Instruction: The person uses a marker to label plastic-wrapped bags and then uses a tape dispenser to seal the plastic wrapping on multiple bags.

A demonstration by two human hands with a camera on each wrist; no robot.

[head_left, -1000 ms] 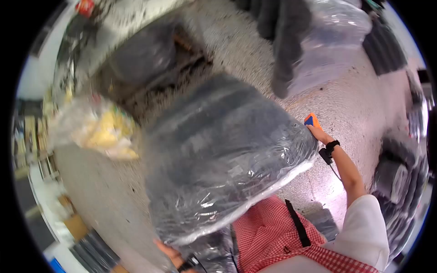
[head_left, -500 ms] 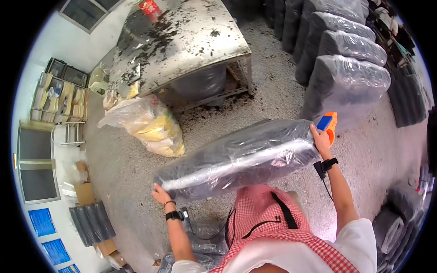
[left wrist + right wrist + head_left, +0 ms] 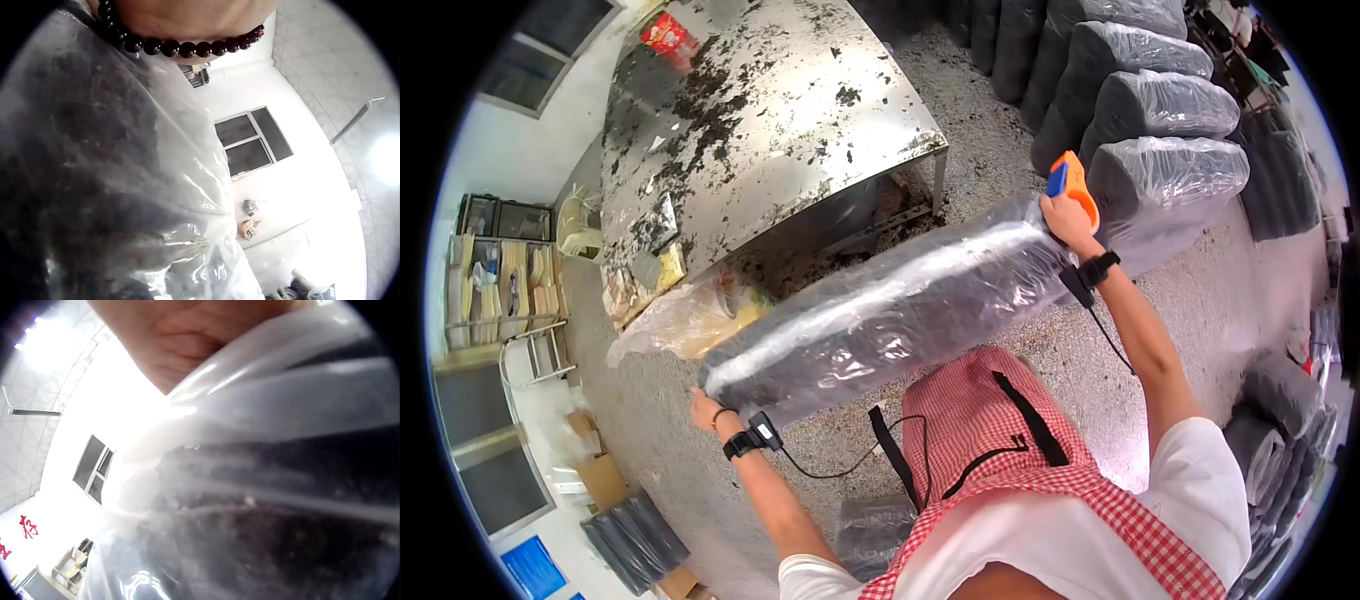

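A big dark bundle in clear plastic (image 3: 880,310) is held up between both hands in the head view, tilted with its right end farther away. My left hand (image 3: 708,408) grips its left end. At the other end, my right hand (image 3: 1068,218) holds the bundle's edge together with an orange and blue tape dispenser (image 3: 1077,188). In the left wrist view, shiny plastic (image 3: 181,250) lies close below the wrist and the fingers are hidden. Stretched plastic (image 3: 250,462) fills much of the right wrist view, against the palm (image 3: 187,337).
Just beyond the bundle stands a metal table (image 3: 800,110) strewn with dark scraps, a red packet (image 3: 670,38) on it. A bag with yellow contents (image 3: 700,318) sits beside it. Wrapped bundles (image 3: 1170,180) stand in a row at the right; more bundles (image 3: 1270,410) lie at lower right.
The bundle has swung from showing its broad face to showing its narrow side, then moved forward and up toward the table. Both hands have stayed at its ends, and the tape dispenser moved along.
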